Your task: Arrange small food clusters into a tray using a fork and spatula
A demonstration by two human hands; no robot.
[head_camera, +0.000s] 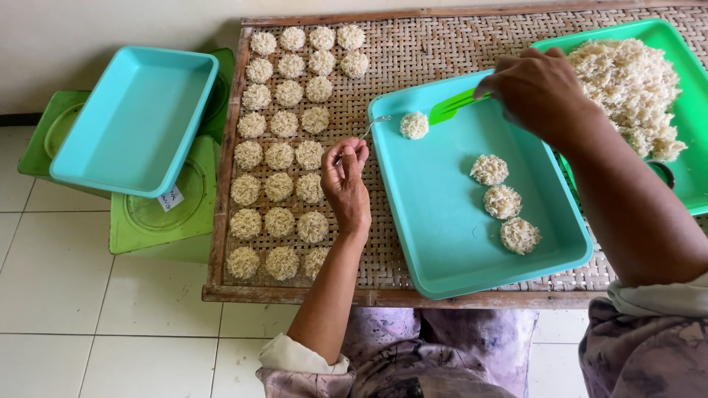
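My left hand (346, 180) pinches the handle of a small metal fork (374, 122) whose tines touch a round noodle nest (414, 125) at the top left of a teal tray (442, 221). Over the tray's top edge, my right hand (538, 88) grips a green plastic spatula (451, 107), its blade against that same nest. Three more nests (502, 201) lie in a line on the tray's right side. A heap of loose noodles (634, 88) fills a green tray (686, 110) to the right.
A woven bamboo mat in a wooden frame (391, 51) carries rows of several noodle nests (284, 147) on its left part. An empty teal tray (136, 118) rests on green plastic stools (158, 217) at left. White floor tiles lie below.
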